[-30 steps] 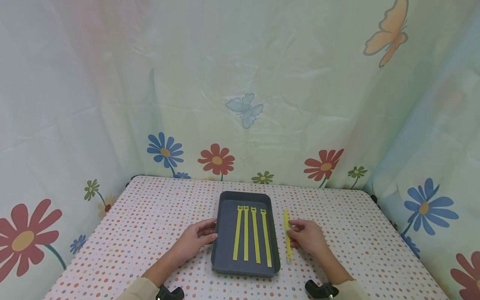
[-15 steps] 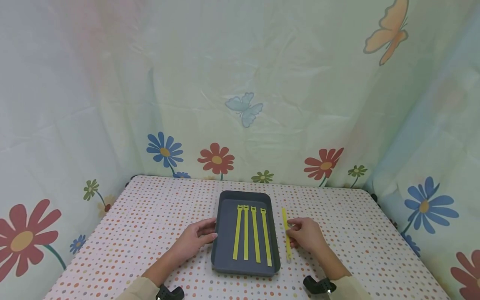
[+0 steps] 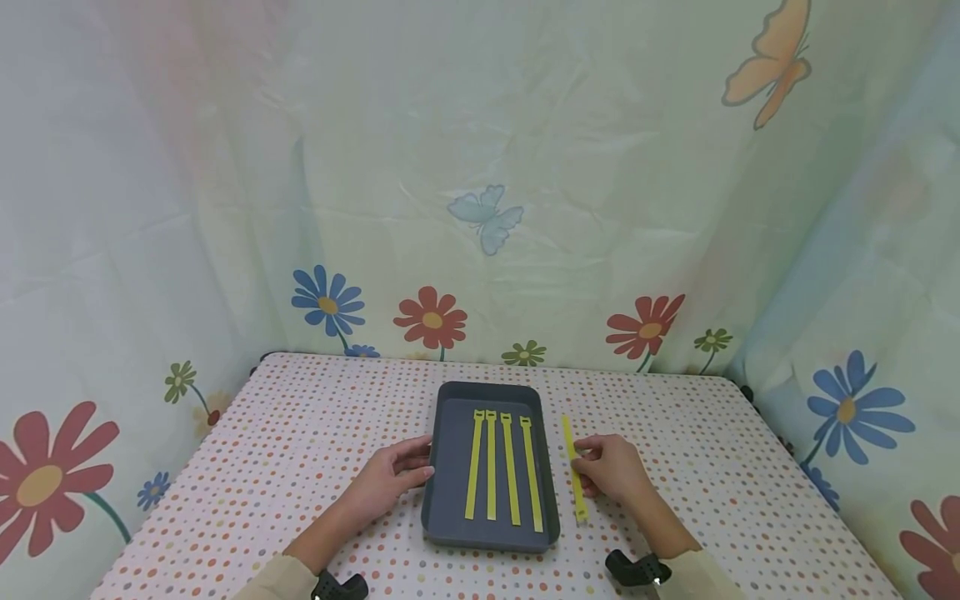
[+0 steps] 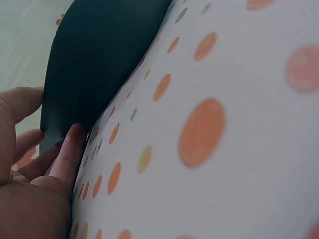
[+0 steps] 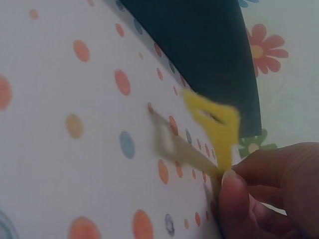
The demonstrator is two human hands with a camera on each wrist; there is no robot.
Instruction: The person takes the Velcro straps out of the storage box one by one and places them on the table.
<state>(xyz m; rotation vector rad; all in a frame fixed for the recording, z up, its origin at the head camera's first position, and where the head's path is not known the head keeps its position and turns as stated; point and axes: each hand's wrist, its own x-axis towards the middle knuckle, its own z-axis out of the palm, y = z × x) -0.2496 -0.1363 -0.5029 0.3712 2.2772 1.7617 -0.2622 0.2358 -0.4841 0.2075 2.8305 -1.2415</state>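
A dark grey tray (image 3: 448,500) lies in the middle of the table in the head view. Inside it, several yellow slotted straps, like hook-and-loop cable ties (image 3: 512,475), lie side by side with their slotted heads at the far end. My left hand (image 3: 386,479) touches the tray's left wall with loosely bent fingers. Just right of the tray, my right hand (image 3: 617,471) pinches another yellow cable tie (image 3: 568,437) between thumb and fingers. This tie's slotted head points towards me; the right wrist view shows the head close up, above the table. Some fingers are hidden behind the thumb.
The table is covered by a white cloth with coloured dots (image 3: 345,400). Behind and at the sides hangs a pale curtain (image 3: 600,208) printed with flowers and butterflies. Black wrist straps (image 3: 637,571) sit at both sleeves.
The held cable tie has tilted slightly: its far end has shifted left towards the tray. My right hand has moved very little. My left hand and the tray have stayed in place.
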